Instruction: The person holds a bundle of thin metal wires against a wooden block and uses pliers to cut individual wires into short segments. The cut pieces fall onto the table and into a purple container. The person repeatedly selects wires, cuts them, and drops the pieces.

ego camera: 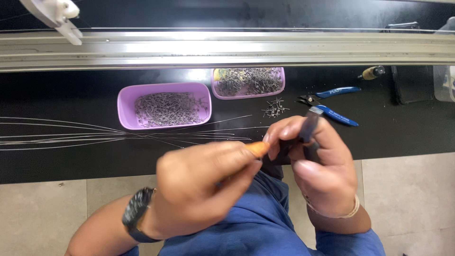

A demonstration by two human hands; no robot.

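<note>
Both hands meet above the near edge of the black bench [71, 161]. The left hand [201, 182], back up and wearing a dark wristwatch [137, 215], is curled shut around an orange-tipped tool [258, 149] pointing right. The right hand [320, 166], fingers folded, grips a small dark grey tool [308, 127] upright. Thin steel wires [95, 135] lie just beyond, near a lilac plastic tray of metal pins [163, 106].
</note>
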